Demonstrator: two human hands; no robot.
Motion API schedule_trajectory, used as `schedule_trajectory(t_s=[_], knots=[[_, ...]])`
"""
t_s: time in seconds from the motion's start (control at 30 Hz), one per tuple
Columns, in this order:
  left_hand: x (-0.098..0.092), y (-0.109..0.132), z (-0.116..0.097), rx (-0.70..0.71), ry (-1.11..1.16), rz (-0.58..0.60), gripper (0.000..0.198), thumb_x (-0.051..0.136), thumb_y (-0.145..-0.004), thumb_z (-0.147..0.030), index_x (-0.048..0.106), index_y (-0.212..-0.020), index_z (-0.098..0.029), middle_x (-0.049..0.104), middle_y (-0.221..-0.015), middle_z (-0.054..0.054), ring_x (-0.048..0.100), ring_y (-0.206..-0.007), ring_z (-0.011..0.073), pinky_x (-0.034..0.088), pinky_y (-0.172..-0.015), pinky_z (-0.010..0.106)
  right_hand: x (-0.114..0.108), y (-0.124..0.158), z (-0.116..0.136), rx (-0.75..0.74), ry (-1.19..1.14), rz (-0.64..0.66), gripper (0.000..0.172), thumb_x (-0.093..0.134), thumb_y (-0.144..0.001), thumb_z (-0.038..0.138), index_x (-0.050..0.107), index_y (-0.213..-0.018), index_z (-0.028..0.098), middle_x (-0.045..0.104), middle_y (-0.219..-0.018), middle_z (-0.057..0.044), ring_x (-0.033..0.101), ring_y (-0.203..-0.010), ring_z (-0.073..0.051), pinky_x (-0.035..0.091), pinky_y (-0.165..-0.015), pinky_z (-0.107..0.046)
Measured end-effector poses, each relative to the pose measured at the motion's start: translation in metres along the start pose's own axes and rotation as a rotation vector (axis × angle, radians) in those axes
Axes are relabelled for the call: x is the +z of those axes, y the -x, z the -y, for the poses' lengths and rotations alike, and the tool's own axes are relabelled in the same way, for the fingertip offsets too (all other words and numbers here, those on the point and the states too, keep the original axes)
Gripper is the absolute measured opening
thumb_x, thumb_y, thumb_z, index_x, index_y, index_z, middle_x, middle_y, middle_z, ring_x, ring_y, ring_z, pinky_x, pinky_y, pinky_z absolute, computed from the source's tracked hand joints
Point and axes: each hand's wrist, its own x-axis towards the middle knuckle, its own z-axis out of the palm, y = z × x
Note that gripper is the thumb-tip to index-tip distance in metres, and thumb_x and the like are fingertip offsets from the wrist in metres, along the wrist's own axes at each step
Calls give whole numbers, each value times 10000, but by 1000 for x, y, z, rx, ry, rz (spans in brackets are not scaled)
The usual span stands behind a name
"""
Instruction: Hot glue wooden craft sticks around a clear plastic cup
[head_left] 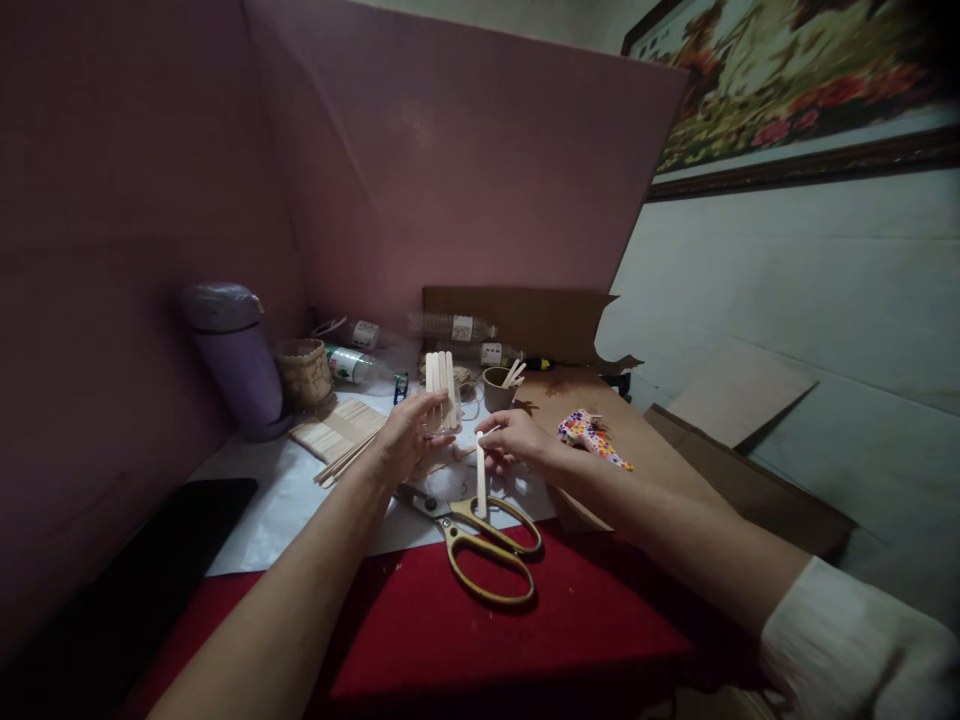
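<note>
Left hand (409,435) grips short stick row (441,385) upright; right hand (514,440) pinches single stick (481,478). Loose stick pile (337,430) at left seems mostly unused; scissors (480,535) near.

A dusty-pink board (465,150) stands upright at the back and folds at a corner into a second pink panel (112,200) that closes off the left side. To the right runs a pale grey-white wall (825,290), with a dark-framed floral picture (787,90) hanging near the top corner. Below lies a red-clothed table (600,640), and the light is dim, leaving the edges in shadow.
</note>
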Motion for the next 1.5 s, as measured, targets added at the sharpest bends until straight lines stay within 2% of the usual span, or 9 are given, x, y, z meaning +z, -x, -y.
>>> schedule_trajectory(t_s=[0.3, 0.43, 0.6, 0.73, 0.83, 0.97, 1.17, 1.33, 1.5], knots=[[2, 2, -2, 19, -5, -13, 203, 633, -820, -280, 613, -955, -129, 662, -817, 71, 669, -644, 145, 538, -525, 204, 2, 3, -3, 0, 77, -112, 193, 569, -796, -9, 540, -715, 164, 556, -477, 29, 546, -410, -105, 399, -391, -190], [3, 3, -3, 18, -10, -13, 210, 637, -811, -265, 609, -968, -128, 664, -806, 70, 667, -637, 147, 531, -506, 200, -13, 22, 7, -76, 142, -179, 172, 625, -753, 25, 590, -641, 151, 561, -518, 34, 487, -417, -69, 332, -394, -182], [3, 2, -4, 38, 0, -5, 234, 660, -806, -278, 605, -989, -142, 667, -830, 70, 701, -710, 182, 548, -514, 214, -74, 40, 21, -240, 409, -289, 145, 624, -798, 222, 676, -677, 162, 649, -589, -22, 574, -499, -121, 379, -447, -213], [2, 0, -4, 39, 23, -28, 257, 681, -805, -301, 609, -1007, -159, 659, -852, 56, 696, -643, 171, 530, -463, 208, -135, 36, 12, -262, 658, -622, 178, 563, -791, 215, 694, -684, 160, 694, -659, -60, 623, -590, -163, 407, -519, -245], [1, -2, -2, 43, 22, -12, 254, 683, -809, -302, 617, -1000, -148, 666, -855, 69, 693, -636, 168, 522, -449, 199, -158, 34, -8, -205, 894, -587, 220, 604, -797, 315, 695, -657, 172, 686, -664, -52, 599, -616, -168, 374, -543, -261], [-2, -3, 0, 48, 12, 11, 248, 671, -825, -307, 623, -1003, -141, 681, -832, 79, 687, -625, 166, 522, -446, 198, -153, 34, -37, -128, 948, -353, 332, 713, -722, 493, 652, -612, 186, 608, -571, -21, 522, -545, -155, 301, -498, -265], [1, 0, -3, 36, 28, -21, 197, 679, -820, -273, 624, -944, -131, 680, -790, 76, 681, -599, 164, 525, -440, 203, -140, 26, -53, -163, 845, -400, 207, 773, -650, 264, 700, -831, 195, 692, -739, -44, 593, -663, -178, 359, -556, -251], [4, 2, -6, 15, 14, -19, 152, 615, -868, -253, 618, -944, -121, 666, -759, 78, 671, -581, 162, 508, -419, 194, -146, 24, -49, -207, 832, -358, 185, 617, -837, 348, 697, -822, 182, 699, -781, -73, 597, -705, -183, 357, -592, -267], [6, 4, -8, 16, -1, -49, 109, 576, -889, -230, 612, -917, -130, 671, -761, 69, 682, -589, 163, 517, -424, 194, -149, 27, -47, -103, 807, -414, 193, 610, -825, 340, 662, -745, 172, 652, -680, -56, 545, -598, -158, 304, -545, -279]])
